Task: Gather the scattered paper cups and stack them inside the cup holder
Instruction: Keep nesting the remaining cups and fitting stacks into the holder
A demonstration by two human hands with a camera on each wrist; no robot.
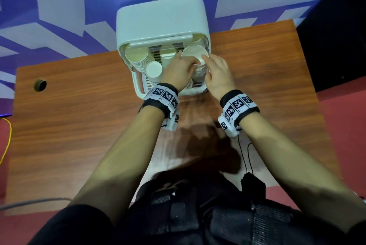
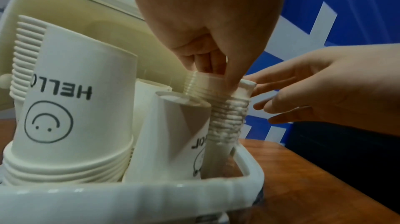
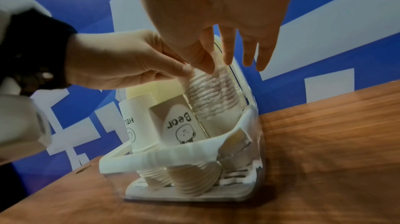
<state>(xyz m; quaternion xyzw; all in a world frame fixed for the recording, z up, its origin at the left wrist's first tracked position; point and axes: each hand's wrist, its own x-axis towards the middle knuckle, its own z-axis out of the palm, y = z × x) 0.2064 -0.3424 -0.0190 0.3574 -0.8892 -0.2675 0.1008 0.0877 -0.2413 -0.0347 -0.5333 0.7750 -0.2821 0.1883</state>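
The white cup holder (image 1: 160,17) stands open at the table's far middle; its front rim (image 2: 129,197) faces me. In its right side an upright stack of paper cups (image 1: 195,51) leans toward me. My left hand (image 1: 188,62) pinches the top cup's rim, fingers inside and thumb outside (image 2: 229,80). My right hand (image 1: 212,66) reaches in from the right with straight fingers (image 2: 270,83), its thumb against the stack (image 3: 212,95). An upside-down stack with a "HELLO" smiley cup (image 2: 75,101) fills the left side. An upside-down "Bear" cup (image 3: 179,125) stands in the middle.
The holder sits on a wooden table (image 1: 79,126) with a round cable hole (image 1: 40,84) at the left. Thin black cables (image 1: 245,155) trail from my right wrist. A yellow cable (image 1: 6,141) hangs off the left edge. A blue-and-white patterned wall (image 1: 59,7) is behind.
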